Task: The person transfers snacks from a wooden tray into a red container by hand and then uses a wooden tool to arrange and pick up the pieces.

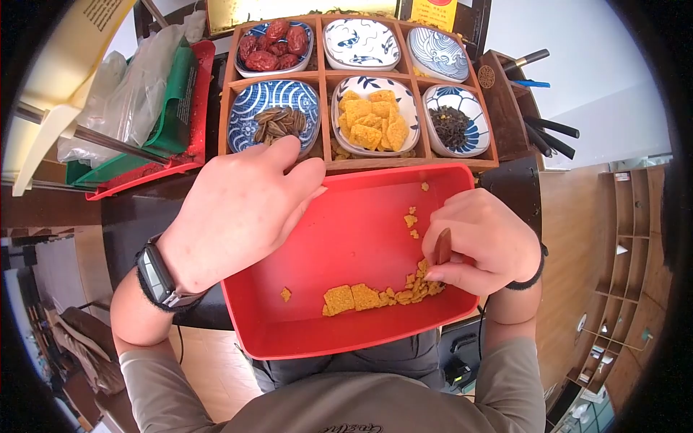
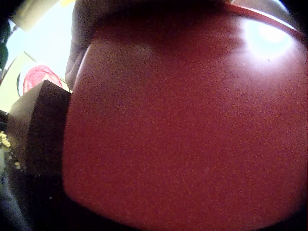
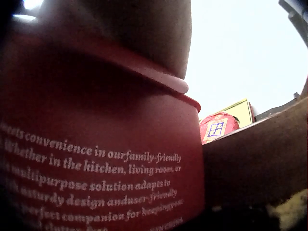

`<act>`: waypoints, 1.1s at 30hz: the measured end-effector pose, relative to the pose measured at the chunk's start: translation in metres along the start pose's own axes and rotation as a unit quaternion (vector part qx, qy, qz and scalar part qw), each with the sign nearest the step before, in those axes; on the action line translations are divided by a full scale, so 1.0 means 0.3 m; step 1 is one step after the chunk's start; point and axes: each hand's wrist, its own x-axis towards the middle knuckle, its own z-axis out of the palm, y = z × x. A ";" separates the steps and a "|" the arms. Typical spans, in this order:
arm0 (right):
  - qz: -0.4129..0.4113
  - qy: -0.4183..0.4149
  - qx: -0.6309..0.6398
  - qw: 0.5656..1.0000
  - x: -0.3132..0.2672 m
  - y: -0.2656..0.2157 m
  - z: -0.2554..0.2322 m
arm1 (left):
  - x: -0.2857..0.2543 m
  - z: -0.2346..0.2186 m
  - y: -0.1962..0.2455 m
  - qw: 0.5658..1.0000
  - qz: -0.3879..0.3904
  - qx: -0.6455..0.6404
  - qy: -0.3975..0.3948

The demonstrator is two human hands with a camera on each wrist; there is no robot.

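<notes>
A red plastic bin [image 1: 361, 231] is tilted toward the person, with broken yellow crispy pieces [image 1: 354, 297] along its front and right side. My left hand [image 1: 238, 206] lies over its back left corner and grips the rim, thumb inside. Some fingers are hidden behind the wall. Inside the right end, my right hand [image 1: 480, 242] pinches a slim reddish-brown thing [image 1: 442, 247] above the crumbs; its lower end is hidden. Sunflower seeds [image 1: 278, 124] fill part of a blue patterned bowl [image 1: 242, 119] just beyond the left fingers. The left wrist view shows the bin's outer wall [image 2: 187, 130].
A divided wooden tray [image 1: 328, 86] stands behind the bin. Its bowls hold red dates [image 1: 271, 49], yellow crisps [image 1: 372, 121] and dark tea leaves [image 1: 451, 130]; two show nothing inside. Left is a green box [image 1: 170, 115] with plastic bags. Pens [image 1: 548, 130] stick out at right.
</notes>
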 end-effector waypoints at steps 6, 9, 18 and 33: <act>0.000 -0.028 -0.020 0.999 0.011 -0.013 -0.012 | 0.001 0.003 0.000 1.000 -0.001 0.001 -0.001; -0.001 -0.031 -0.022 0.999 0.013 -0.022 -0.012 | 0.000 0.003 0.000 1.000 -0.001 0.001 -0.002; -0.007 -0.051 -0.031 0.998 0.019 -0.022 -0.020 | -0.001 0.002 -0.001 1.000 -0.001 -0.001 -0.002; 0.009 0.010 0.044 0.999 -0.021 0.016 -0.012 | 0.001 0.002 -0.002 1.000 0.000 -0.004 0.000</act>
